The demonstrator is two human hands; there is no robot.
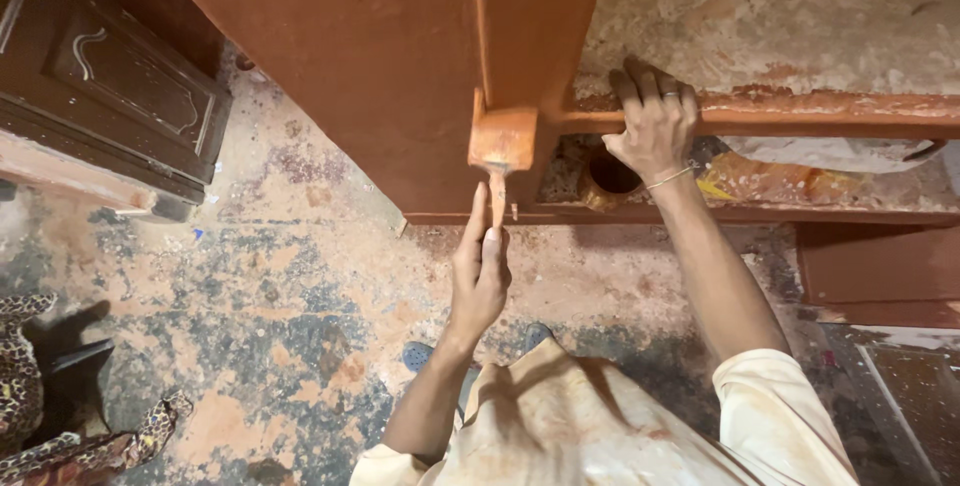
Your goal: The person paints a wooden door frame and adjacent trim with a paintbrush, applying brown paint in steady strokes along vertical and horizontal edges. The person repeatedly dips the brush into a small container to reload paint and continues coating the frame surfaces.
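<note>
**A:** Head camera, looking straight down. Left hand (480, 271) has the paintbrush (501, 151) — fingers closed round the thin handle, grip tight on it, index finger laid up along the shaft.

**B:** And the brush head?

**A:** Bristles pressed flat against the reddish-brown door frame (400, 56), right at the corner where the upright post meets the horizontal rail (800, 118). The brush is coated in the same orange-brown paint as the wood.

**B:** Right hand?

**A:** Right hand (655, 121) is up on that rail, fingers curled over its top edge, holding on. Thin bracelet (672, 177) at the wrist.

**B:** Anything under the rail?

**A:** A round container (612, 178) just below the right hand, dark inside — possibly a paint tin, though the rail hides part of it, so I can't say for sure.

**B:** Surroundings?

**A:** Stained, blotchy floor (280, 296) beneath. A dark carved door panel (110, 86) lies at upper left. Leopard-print fabric (30, 386) at the lower left edge. The person's pale, paint-marked shirt (560, 426) fills the bottom, and a blue sandal (417, 354) peeks out beside the left forearm.
</note>
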